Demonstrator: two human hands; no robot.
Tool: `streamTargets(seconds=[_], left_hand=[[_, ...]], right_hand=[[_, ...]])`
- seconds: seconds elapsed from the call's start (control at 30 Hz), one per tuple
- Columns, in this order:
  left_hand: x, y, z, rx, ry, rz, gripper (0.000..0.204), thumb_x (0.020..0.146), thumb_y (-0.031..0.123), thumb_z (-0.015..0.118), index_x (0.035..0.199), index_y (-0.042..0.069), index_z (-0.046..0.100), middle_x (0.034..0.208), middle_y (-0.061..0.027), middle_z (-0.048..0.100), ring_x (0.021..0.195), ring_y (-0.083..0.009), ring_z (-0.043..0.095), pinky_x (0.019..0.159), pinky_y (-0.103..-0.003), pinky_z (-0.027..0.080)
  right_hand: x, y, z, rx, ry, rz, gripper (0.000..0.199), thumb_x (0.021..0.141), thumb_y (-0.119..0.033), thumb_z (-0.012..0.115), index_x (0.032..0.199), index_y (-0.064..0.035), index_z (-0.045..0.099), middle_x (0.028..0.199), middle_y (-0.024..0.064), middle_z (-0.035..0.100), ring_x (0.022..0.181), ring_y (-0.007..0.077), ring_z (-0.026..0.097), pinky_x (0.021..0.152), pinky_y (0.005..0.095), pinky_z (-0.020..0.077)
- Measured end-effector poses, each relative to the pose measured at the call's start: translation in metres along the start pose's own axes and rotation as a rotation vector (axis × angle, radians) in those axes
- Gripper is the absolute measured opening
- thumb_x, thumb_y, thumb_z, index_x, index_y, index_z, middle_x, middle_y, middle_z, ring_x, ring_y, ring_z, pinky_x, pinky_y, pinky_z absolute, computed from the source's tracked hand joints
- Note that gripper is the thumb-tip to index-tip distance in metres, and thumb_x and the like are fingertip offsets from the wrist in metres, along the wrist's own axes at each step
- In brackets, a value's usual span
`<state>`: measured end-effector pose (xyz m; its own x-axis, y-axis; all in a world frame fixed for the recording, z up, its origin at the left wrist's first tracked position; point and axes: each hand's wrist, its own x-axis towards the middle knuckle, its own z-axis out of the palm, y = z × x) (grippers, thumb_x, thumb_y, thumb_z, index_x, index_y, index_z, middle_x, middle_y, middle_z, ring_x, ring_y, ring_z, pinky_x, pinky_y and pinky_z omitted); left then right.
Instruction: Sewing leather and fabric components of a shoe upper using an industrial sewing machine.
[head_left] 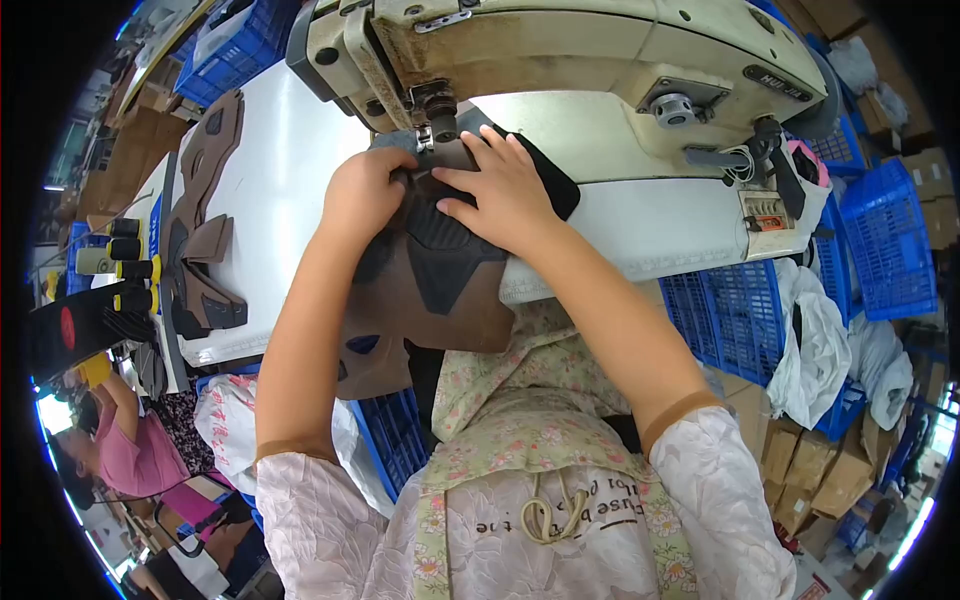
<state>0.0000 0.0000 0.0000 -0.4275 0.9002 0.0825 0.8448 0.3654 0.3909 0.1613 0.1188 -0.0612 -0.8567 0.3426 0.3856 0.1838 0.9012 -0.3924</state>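
Observation:
A large brown shoe-upper-like piece (470, 315) with black patches lies under the sewing machine's presser foot (424, 141) and hangs over the table's front edge. My left hand (365, 200) is at its left side, just beside the foot, fingers curled in and closed on the edge of the piece; part of the grip is hidden. With fingers stretched out and spread, my right hand (495, 190) lies flat on the piece, right of the foot. A black flat part (550, 175) shows beyond my right fingers.
The cream sewing machine (540, 50) spans the far side of the white table (285, 120). More brown pieces (205, 240) lie at the left, near thread spools (130, 270). Blue crates (725, 310) and white bags (810, 340) stand at the right. Another person (135, 440) sits at far left.

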Motion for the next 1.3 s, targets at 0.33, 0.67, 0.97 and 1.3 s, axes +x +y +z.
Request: streamTargets(seconds=[0.33, 0.67, 0.97, 1.3], left_hand=[[0.007, 0.003, 0.011, 0.035, 0.050, -0.067, 0.026, 0.071, 0.003, 0.060, 0.092, 0.006, 0.073, 0.089, -0.0163, 0.071, 0.084, -0.0348, 0.067, 0.077, -0.041, 0.053], [-0.018, 0.004, 0.033, 0.139, 0.241, 0.087, 0.023, 0.072, 0.000, 0.060, 0.091, 0.005, 0.072, 0.109, -0.0114, 0.069, 0.107, -0.0289, 0.064, 0.087, -0.039, 0.053], [-0.023, 0.003, 0.047, 0.110, 0.286, 0.041, 0.029, 0.071, -0.003, 0.060, 0.097, 0.005, 0.072, 0.115, -0.0124, 0.069, 0.116, -0.0271, 0.061, 0.095, -0.037, 0.051], [-0.022, -0.007, 0.052, 0.155, 0.315, 0.074, 0.029, 0.073, -0.002, 0.061, 0.097, 0.007, 0.073, 0.116, -0.0092, 0.069, 0.116, -0.0248, 0.062, 0.095, -0.036, 0.051]], right_hand=[[0.003, -0.005, 0.003, 0.011, 0.002, -0.019, 0.029, 0.087, -0.034, 0.066, 0.116, -0.0322, 0.072, 0.138, 0.0222, 0.051, 0.136, 0.0417, 0.038, 0.112, 0.0607, 0.0222], [0.001, -0.015, 0.004, -0.022, -0.053, 0.024, 0.026, 0.087, -0.031, 0.066, 0.112, -0.0312, 0.073, 0.141, 0.0214, 0.048, 0.137, 0.0427, 0.034, 0.112, 0.0629, 0.0202], [-0.001, -0.011, 0.009, -0.002, 0.029, -0.004, 0.025, 0.084, -0.031, 0.069, 0.109, -0.0306, 0.074, 0.140, 0.0204, 0.049, 0.136, 0.0412, 0.036, 0.113, 0.0613, 0.0216], [0.002, -0.009, 0.012, 0.036, 0.087, -0.008, 0.023, 0.083, -0.031, 0.070, 0.105, -0.0289, 0.076, 0.137, 0.0208, 0.052, 0.134, 0.0409, 0.038, 0.111, 0.0608, 0.0227]])
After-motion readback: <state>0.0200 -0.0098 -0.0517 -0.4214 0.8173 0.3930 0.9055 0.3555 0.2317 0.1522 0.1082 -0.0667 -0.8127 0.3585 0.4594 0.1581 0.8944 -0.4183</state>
